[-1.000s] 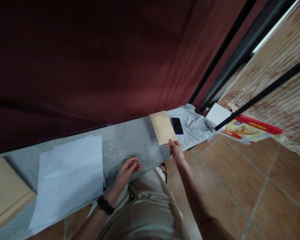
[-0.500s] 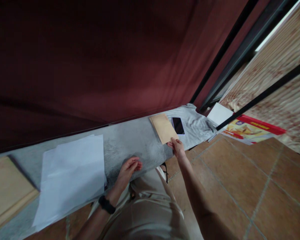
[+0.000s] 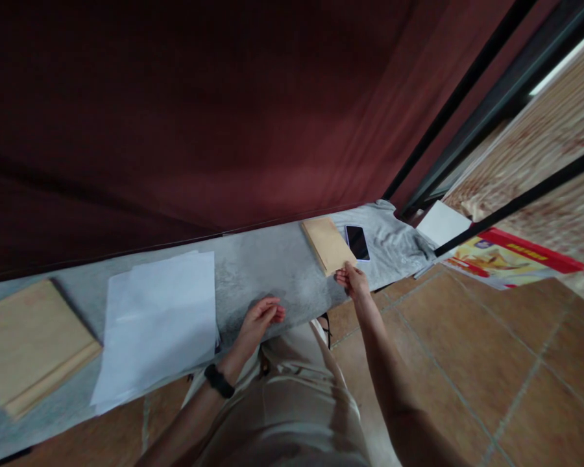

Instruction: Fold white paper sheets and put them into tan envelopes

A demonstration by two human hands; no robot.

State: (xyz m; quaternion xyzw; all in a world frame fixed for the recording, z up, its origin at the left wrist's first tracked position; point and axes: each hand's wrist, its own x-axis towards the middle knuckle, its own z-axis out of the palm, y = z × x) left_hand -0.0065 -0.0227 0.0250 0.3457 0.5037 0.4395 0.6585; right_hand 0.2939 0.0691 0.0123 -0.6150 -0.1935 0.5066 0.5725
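Note:
My right hand (image 3: 353,280) pinches the near corner of a small stack of brown paper envelopes (image 3: 328,245), which lies on a bench with a grey cloth cover (image 3: 267,259). Just right of the stack is a phone (image 3: 357,242), its dark screen facing up. My left hand (image 3: 263,316) hovers over the bench's front edge, fingers curled together, with nothing visible in it. A dark band is on that wrist. To its left lies a pile of white paper sheets (image 3: 163,324), slightly fanned. Farther left sits a thicker stack of larger brown envelopes (image 3: 34,344).
A dark red curtain (image 3: 224,130) hangs behind the bench. Black metal bars (image 3: 525,202) slant down at the right end. Beyond them are a white box-like thing (image 3: 442,220) and a red and yellow printed box (image 3: 511,256) on the brown tiled floor (image 3: 457,344).
The view has turned a little to the left, so everything appears shifted rightward. My right hand keeps its hold on the envelope corner, and my left hand stays in about the same place.

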